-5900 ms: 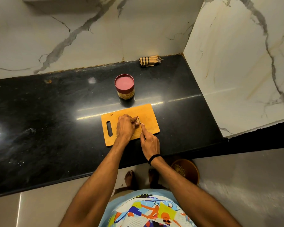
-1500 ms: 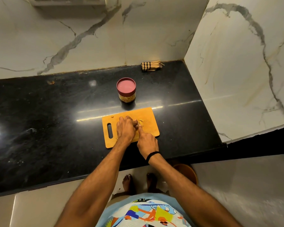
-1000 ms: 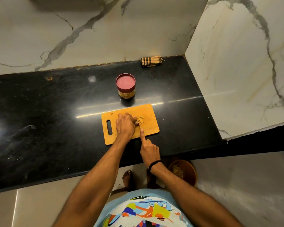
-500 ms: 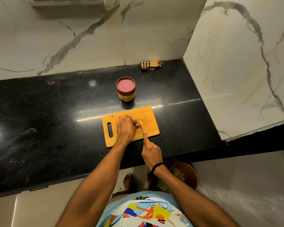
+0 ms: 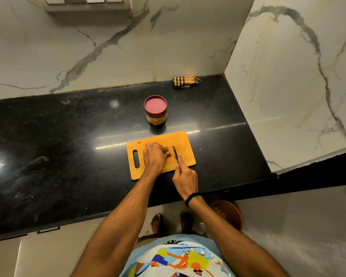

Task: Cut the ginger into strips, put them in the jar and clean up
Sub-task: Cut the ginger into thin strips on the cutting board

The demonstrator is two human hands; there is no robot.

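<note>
Black counter [image 5: 68,146] bears one board [image 5: 184,140] near its front edge; there our left hand [image 5: 154,156] curls over the ginger [image 5: 168,152] and our right hand [image 5: 185,178] grips one knife [image 5: 175,151], forefinger extended. One jar [image 5: 155,109] stands behind it.

Left hand [image 5: 155,156] lies curled knuckles-up, right hand [image 5: 185,179] beside it grips (index finger stretched forward).

Left hand [image 5: 154,156] pinning ginger [image 5: 168,152] on cutting board [image 5: 181,139], right hand [image 5: 185,179] gripping knife [image 5: 175,151]
</note>
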